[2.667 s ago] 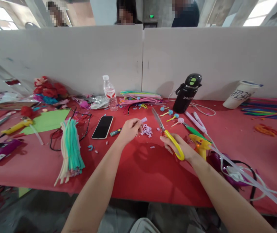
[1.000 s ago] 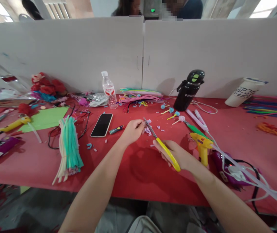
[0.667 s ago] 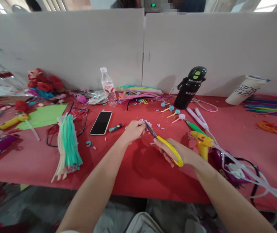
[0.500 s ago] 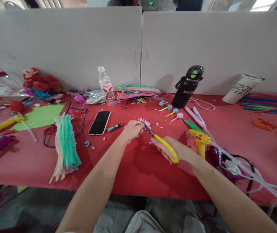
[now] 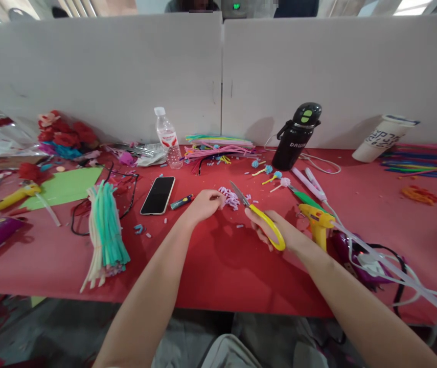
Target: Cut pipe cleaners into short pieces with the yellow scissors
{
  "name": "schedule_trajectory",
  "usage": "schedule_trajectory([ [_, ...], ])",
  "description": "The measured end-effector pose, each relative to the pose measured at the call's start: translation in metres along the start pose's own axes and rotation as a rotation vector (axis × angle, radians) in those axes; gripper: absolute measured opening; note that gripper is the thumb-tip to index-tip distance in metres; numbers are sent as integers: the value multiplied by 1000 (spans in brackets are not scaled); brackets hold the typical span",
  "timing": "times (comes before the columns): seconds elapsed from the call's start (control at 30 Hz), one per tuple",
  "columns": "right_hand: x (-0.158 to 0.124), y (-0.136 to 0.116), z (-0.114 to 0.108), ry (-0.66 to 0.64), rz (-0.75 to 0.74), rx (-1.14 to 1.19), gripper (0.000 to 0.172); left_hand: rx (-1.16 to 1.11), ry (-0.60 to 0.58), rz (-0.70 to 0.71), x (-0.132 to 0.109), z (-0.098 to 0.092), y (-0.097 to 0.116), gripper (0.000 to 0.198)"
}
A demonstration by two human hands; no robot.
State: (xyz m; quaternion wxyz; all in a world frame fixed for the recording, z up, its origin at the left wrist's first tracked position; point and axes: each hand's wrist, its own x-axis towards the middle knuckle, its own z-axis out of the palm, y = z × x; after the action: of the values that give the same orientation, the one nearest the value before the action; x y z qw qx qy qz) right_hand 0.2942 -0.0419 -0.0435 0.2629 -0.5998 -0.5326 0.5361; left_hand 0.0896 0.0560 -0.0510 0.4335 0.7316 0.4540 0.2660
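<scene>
My right hand [image 5: 266, 225] is closed on a pair of yellow-handled scissors [image 5: 267, 223]. Their blades point away from me, slightly apart, over the right side of a small pile of purple cut pieces [image 5: 230, 198]. At the pile's left edge, my left hand [image 5: 207, 202] has its thumb and fingers pressed together; whatever they may hold is too small to make out. A few loose purple bits lie around the pile. Beyond it to the right are small pompom-like pieces on short stems [image 5: 277, 175].
Left of my hands lie a glue stick [image 5: 182, 202], a phone [image 5: 157, 195] and a bundle of green and cream pipe cleaners [image 5: 109, 230]. A yellow glue gun [image 5: 318, 220] stands by my right forearm, with cords beside it. A black bottle [image 5: 294, 140] and a plastic bottle [image 5: 168, 140] stand farther back.
The scissors have drawn back from my left hand, moving slightly right, and their blades now show clearly. My left hand has shifted a little left, uncovering more of the purple pile.
</scene>
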Motion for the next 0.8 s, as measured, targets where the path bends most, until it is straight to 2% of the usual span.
schedule_trajectory([
  [0.13, -6, -8, 0, 15, 32, -6, 56, 103, -11, 60, 0, -4, 3, 30],
  [0.23, -8, -8, -3, 20, 22, -27, 56, 168, 113, 44, 1, -9, 1, 34],
  [0.3, -6, -5, -8, 47, -65, -119, 56, 233, 215, 10, 3, -17, -4, 39],
  [0.4, 1, 4, -17, 229, -231, -398, 54, 369, 292, -56, 1, -33, -11, 42],
  [0.47, 6, 10, -23, 353, -255, -549, 50, 472, 308, -115, -4, -47, -12, 36],
  [0.53, 9, 14, -28, 410, -218, -623, 47, 534, 339, -148, -16, -60, -10, 27],
  [0.67, 12, 15, -34, 465, -93, -696, 41, 619, 519, -194, -57, -79, -2, 23],
  [0.7, 12, 14, -35, 473, -73, -711, 40, 656, 518, -223, -68, -82, -2, 23],
  [0.8, 11, 13, -36, 469, -77, -729, 36, 797, 434, -447, -93, -89, -7, 22],
])
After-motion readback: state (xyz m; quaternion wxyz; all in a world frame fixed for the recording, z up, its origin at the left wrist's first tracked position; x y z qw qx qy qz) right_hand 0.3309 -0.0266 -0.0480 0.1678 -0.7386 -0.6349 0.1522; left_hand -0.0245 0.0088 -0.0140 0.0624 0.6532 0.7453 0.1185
